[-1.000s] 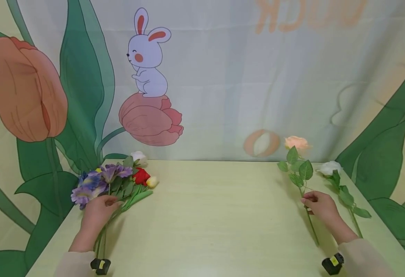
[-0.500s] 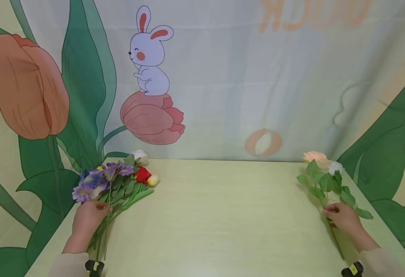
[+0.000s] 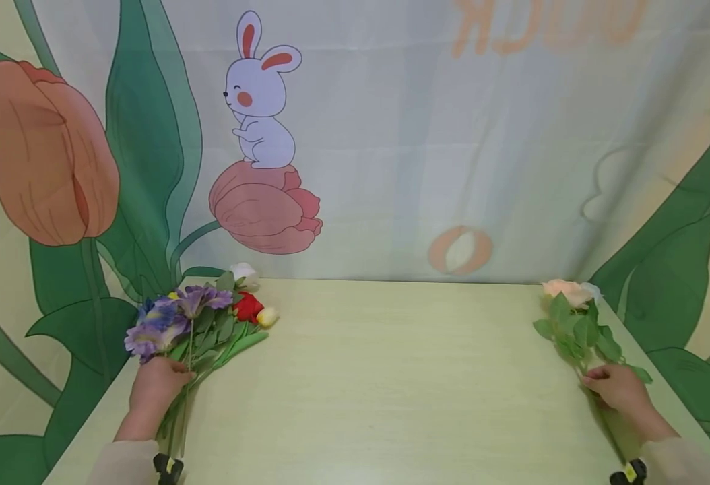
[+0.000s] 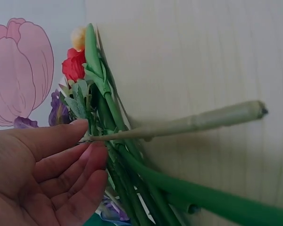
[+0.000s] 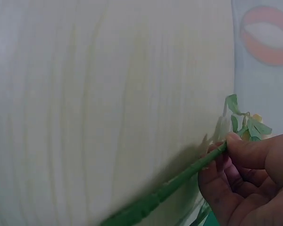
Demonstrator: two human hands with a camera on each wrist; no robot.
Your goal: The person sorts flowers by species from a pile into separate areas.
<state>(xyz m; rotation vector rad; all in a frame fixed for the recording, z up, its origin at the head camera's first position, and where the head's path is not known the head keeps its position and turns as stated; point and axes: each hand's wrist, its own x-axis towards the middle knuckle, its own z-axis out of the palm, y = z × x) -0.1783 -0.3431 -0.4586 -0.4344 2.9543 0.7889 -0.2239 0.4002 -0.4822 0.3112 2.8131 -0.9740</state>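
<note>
At the table's left side, my left hand point(image 3: 159, 387) pinches one pale stem point(image 4: 203, 117) between thumb and fingertips, above a pile of flowers. The stem seems to belong to a purple iris point(image 3: 200, 300). About it lie other purple-blue blooms point(image 3: 155, 330), a red rose point(image 3: 248, 308), a cream tulip bud point(image 3: 267, 317) and a white flower point(image 3: 244, 273). On the right, my right hand point(image 3: 622, 389) pinches the green stem point(image 5: 179, 181) of a peach rose point(image 3: 564, 292) below its leaves. Behind the peach bloom a white rose point(image 3: 593, 292) shows only in part.
The pale wooden table point(image 3: 391, 377) stretches between the two hands. A printed curtain point(image 3: 379, 135) with a rabbit and tulips hangs at its back edge. Small black cameras point(image 3: 629, 473) sit at both wrists.
My right hand has moved right and towards me, lowering the peach rose over the white one. My left hand has shifted slightly left and towards me along the flower pile.
</note>
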